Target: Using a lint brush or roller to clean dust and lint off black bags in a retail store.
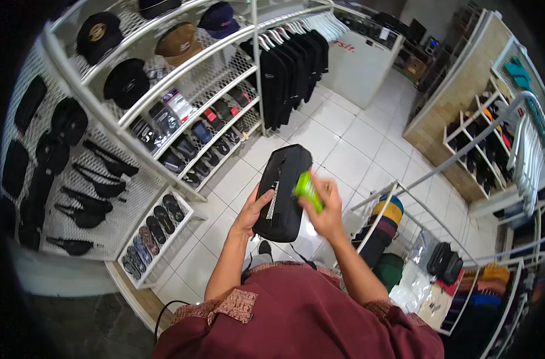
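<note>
A black zippered fabric bag (pixel 286 197) is gripped by my left hand (pixel 251 212) at its left side, the thumb lying on the front near a white patterned strip. My right hand (pixel 326 207) holds a bright green object (pixel 309 192), blurred, against or just over the bag's right side; whether the two touch I cannot tell. What the green thing is does not show clearly. The bag hangs in front of my body above the tiled floor.
White mesh shelves (pixel 189 107) with caps, wallets and packets stand ahead on the left, beside black shirts (pixel 295 72) on hangers. A slipper rack (pixel 155 238) is at lower left. On the right, a metal rack (pixel 389 197) bears folded clothes and black pouches (pixel 444 262).
</note>
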Demonstrator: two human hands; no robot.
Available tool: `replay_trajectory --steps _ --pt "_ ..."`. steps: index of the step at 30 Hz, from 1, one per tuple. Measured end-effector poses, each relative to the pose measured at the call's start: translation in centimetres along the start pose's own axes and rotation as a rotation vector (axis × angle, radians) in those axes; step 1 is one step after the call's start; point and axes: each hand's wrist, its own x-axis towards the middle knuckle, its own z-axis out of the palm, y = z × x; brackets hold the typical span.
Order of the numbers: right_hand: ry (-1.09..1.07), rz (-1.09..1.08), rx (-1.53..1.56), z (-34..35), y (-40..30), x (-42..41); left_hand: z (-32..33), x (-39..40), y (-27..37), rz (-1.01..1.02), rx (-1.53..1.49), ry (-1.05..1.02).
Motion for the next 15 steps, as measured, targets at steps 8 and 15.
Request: replay_trajectory --steps 8,15 --pt "0.255 0.098 -0.188 4.1 2.3 10.2 -3.0 8.1 4.2 -0.064 -0.007 -0.1" --pt "0.188 0.058 -0.198 4.2 3.9 9.1 -2.1 17.2 6.4 -0.138 0.072 -0.142"
